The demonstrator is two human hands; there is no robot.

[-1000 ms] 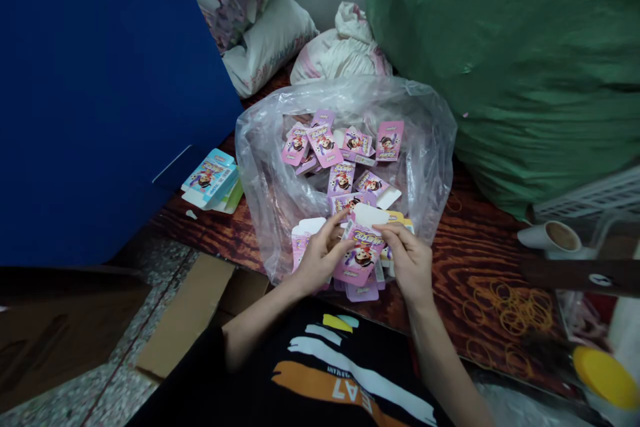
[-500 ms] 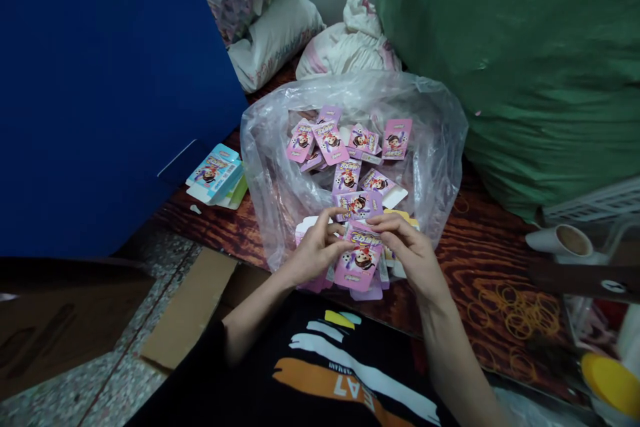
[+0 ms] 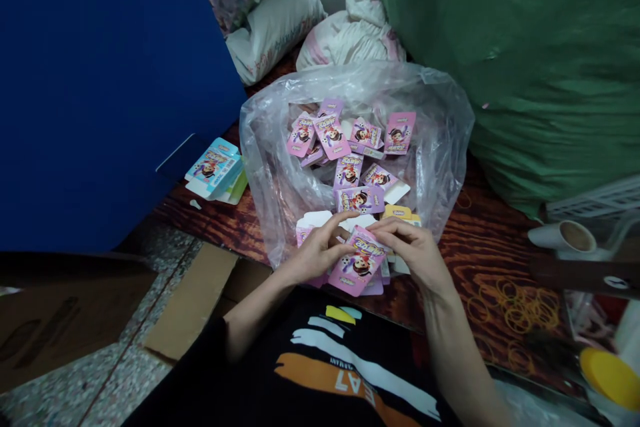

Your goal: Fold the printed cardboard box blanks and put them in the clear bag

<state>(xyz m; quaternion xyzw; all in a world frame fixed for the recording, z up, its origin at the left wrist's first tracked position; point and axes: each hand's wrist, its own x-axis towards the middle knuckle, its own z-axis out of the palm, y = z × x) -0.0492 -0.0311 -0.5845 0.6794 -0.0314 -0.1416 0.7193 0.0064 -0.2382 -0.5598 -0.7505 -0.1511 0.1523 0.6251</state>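
Between my left hand (image 3: 317,253) and my right hand (image 3: 413,253) I hold a flat pink printed carton blank (image 3: 359,261), showing a cartoon child, tilted over a clear plastic bag (image 3: 440,147). The fingers of both hands pinch its upper edges. The bag lies open on the table, holding several loose pink carton blanks (image 3: 349,171) with white flaps. More blanks lie under my hands, partly hidden by them. A yellow-edged blank (image 3: 400,212) sits just beyond my right fingers.
A stack of flat blue-and-white cartons (image 3: 214,170) lies left of the bag on a dark wood table (image 3: 480,260) with scattered rubber bands (image 3: 517,307). A blue board (image 3: 100,80), green sack (image 3: 530,67), white sacks (image 3: 353,37) and a cardboard sheet (image 3: 193,300) surround it.
The pink carton has turned clockwise between my hands. The white flap seen above it a second ago no longer shows. The camera view has shifted slightly.
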